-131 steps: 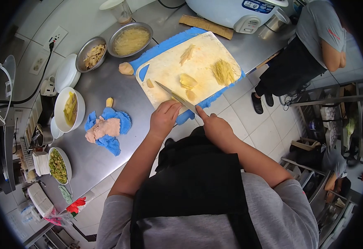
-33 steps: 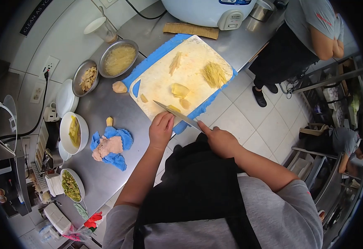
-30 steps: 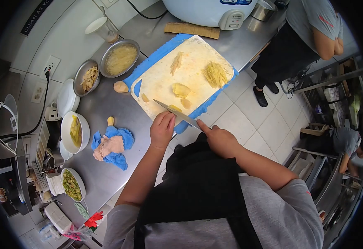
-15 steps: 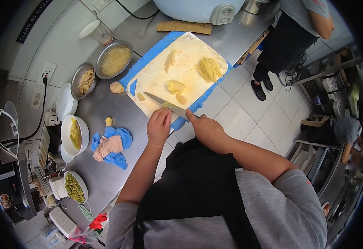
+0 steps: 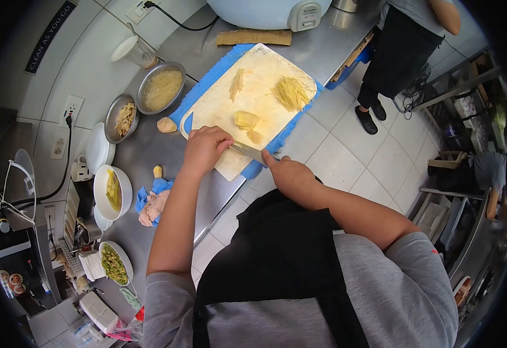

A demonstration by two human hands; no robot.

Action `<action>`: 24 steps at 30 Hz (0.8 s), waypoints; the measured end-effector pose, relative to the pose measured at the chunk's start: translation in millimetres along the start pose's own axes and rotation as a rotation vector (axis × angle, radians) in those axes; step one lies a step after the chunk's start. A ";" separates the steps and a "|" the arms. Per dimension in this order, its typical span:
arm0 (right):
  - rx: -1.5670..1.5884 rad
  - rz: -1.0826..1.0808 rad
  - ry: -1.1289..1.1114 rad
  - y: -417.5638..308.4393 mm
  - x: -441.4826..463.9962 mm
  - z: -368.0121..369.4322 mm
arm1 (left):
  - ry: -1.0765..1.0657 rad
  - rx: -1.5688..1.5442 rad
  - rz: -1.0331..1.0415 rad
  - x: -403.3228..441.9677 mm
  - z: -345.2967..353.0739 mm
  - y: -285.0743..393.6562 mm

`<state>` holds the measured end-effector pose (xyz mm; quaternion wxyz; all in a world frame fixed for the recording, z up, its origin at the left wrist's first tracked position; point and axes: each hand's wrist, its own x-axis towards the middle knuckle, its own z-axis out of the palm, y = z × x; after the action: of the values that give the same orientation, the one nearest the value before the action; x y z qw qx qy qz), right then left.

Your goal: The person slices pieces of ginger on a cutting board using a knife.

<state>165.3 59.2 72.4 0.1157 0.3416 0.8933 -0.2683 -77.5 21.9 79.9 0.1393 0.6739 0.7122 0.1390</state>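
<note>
My right hand (image 5: 291, 178) grips a kitchen knife (image 5: 249, 152) low over the near edge of the white cutting board (image 5: 265, 64), its index finger stretched along the top of the blade. My left hand (image 5: 206, 149) is closed at the front end of the blade, fingers pressed together and covering the tip; whether anything is in them is hidden. Just beyond the blade lie a peeled yellow chunk (image 5: 245, 120) and a smaller piece (image 5: 254, 137). Farther up the board are a heap of thin yellow strips (image 5: 291, 94) and a small bunch of paler strips (image 5: 237, 84).
A blue cloth (image 5: 198, 90) lies under the board. To the left stand metal bowls of shreds (image 5: 162, 88) and pieces (image 5: 125, 119), a white bowl with yellow pieces (image 5: 113, 190), and a crumpled cloth (image 5: 154, 204). Another person (image 5: 401, 58) stands beyond the counter.
My left hand has moved up and left along the blade, from beside its middle to its tip. My right hand, still on the knife, has shifted slightly right and down.
</note>
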 end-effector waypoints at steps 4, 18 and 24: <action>-0.004 0.005 -0.010 0.0 0.5 0.1 | -0.030 -0.014 0.002 20.7 5.3 3.0; 0.045 0.022 -0.071 0.3 0.0 -5.2 | 0.396 -0.088 0.015 48.3 25.3 -1.7; 0.086 -0.045 -0.097 11.6 5.6 -12.4 | 0.658 -0.355 -0.141 -40.2 76.5 31.8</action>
<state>168.7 76.4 75.9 0.1381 0.3129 0.8817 -0.3249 -16.5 -15.7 22.0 0.0267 0.5080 0.7282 0.4593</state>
